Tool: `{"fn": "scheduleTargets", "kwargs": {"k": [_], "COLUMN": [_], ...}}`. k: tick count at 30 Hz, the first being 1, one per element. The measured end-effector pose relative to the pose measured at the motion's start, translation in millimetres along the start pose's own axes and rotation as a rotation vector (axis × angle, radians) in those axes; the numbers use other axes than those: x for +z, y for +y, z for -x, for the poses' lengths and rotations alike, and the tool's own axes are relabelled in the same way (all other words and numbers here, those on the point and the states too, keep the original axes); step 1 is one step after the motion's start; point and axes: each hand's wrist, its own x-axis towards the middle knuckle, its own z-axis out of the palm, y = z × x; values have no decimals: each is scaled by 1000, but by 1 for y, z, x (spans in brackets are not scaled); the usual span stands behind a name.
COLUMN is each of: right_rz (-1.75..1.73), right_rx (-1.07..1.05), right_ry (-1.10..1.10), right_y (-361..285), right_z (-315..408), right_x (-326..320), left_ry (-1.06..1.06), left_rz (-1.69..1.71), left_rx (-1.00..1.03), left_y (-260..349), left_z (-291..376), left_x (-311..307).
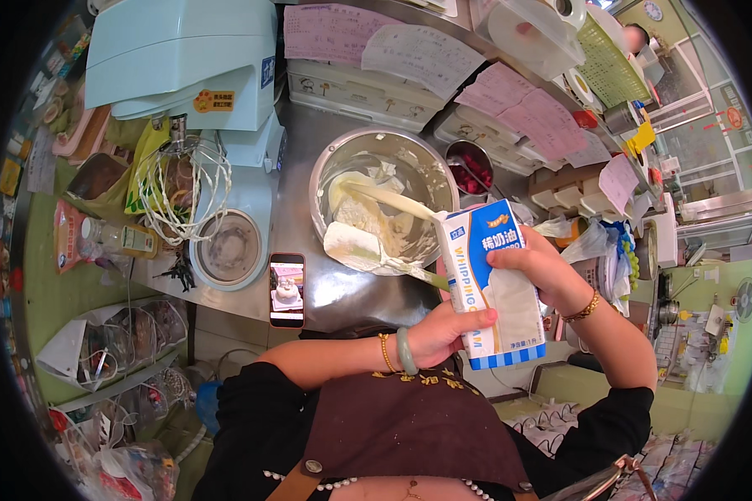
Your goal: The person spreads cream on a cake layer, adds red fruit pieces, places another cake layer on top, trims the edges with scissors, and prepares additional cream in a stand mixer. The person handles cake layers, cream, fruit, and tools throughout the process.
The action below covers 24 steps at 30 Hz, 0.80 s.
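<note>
Both my hands hold a blue and white carton of whipping cream (498, 288), tilted towards a steel mixing bowl (385, 134). My left hand (438, 332) grips its lower left side; my right hand (542, 266) wraps its right side. A thick pale stream of cream (395, 199) runs from the spout into the bowl, where whitish cream lies on the bottom and smears the wall. A spatula (354, 245) coated in cream rests across the near rim, its greenish handle passing behind the carton.
A light blue stand mixer (182, 56) with a cream-smeared wire whisk (185, 188) stands at the left. A phone (287, 291) lies at the steel table's front edge. Behind the large bowl are a small bowl of dark red pieces (470, 169) and storage drawers (357, 94) with paper sheets.
</note>
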Motion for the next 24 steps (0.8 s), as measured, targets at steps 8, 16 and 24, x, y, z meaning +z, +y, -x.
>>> {"fn": "scheduleTargets", "kwargs": {"k": [8, 16, 24], "right_rz": [27, 52, 42], "right_rx": [-12, -64, -47], "right_ry": [70, 107, 134], "right_y": [2, 4, 0], "right_z": [1, 9, 20], "right_x": [-3, 0, 9], "left_ry": [3, 36, 7], "left_rz": [6, 28, -23], "left_rx": [22, 44, 100], "left_y": [-2, -4, -6], "left_z": [-5, -4, -1], "left_x": [-1, 2, 1]}}
